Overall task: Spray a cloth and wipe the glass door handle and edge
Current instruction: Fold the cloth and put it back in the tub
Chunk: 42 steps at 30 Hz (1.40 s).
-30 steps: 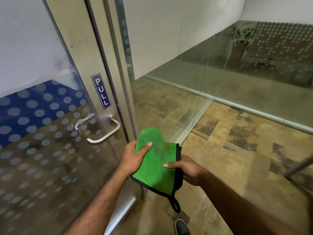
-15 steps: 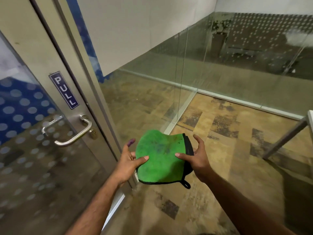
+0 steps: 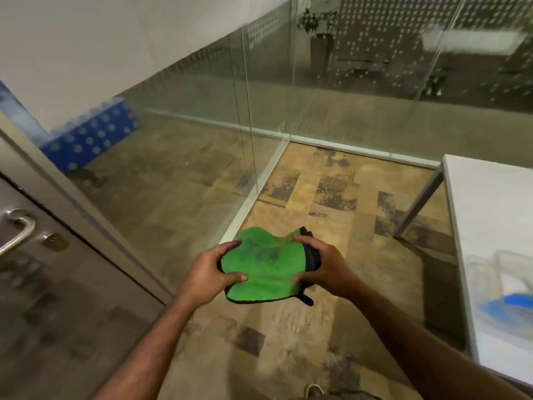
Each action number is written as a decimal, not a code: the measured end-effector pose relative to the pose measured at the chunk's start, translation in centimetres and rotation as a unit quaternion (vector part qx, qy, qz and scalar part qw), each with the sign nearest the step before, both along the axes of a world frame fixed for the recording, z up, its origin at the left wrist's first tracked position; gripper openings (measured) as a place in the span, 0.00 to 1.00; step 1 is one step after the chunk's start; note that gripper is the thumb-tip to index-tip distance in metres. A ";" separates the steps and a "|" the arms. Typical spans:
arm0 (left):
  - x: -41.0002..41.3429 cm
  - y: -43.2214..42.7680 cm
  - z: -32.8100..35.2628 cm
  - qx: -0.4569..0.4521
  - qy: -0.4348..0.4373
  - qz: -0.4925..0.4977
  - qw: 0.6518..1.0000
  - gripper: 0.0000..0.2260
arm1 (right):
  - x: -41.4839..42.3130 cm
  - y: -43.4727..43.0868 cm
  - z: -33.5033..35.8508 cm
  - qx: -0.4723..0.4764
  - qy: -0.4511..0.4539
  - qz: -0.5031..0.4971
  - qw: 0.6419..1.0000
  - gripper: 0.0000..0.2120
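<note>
Clear glass partition wall (image 3: pixel 202 140) ahead; white metal-legged table (image 3: pixel 490 212) at right, blurred blue-and-clear object (image 3: pixel 507 298) on it. Curved silver metal door handle (image 3: pixel 17 232) far left, well apart from hands. Folded green black-edged microfibre cloth (image 3: pixel 264 269) pinched between left hand (image 3: pixel 209 274) and right hand (image 3: pixel 327 267).

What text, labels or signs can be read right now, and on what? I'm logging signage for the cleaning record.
None can be read in this view.
The door by the door handle shows no sign here.
The green cloth, held in the left hand and right hand, has no readable tag.
The blurred blue thing on the white table shows no legible label.
</note>
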State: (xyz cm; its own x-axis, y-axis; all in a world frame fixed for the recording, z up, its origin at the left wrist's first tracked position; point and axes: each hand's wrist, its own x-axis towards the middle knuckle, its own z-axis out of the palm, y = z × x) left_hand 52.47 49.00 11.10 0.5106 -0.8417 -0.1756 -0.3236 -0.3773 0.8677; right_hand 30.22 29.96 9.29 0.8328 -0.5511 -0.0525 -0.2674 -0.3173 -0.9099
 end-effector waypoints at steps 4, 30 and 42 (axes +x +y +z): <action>-3.6 -3.2 0.2 0.025 -0.122 -0.004 0.992 0.27 | -3.5 -2.6 -0.4 -0.018 -0.029 -0.048 0.998 0.32; -18.3 -11.6 1.5 -0.034 0.383 -0.009 0.923 0.12 | -18.1 -3.0 2.2 0.407 -0.172 -0.207 0.873 0.17; -23.2 -13.6 0.5 -0.029 0.374 -0.040 0.926 0.14 | -24.1 -3.6 1.6 0.366 -0.135 -0.295 0.872 0.15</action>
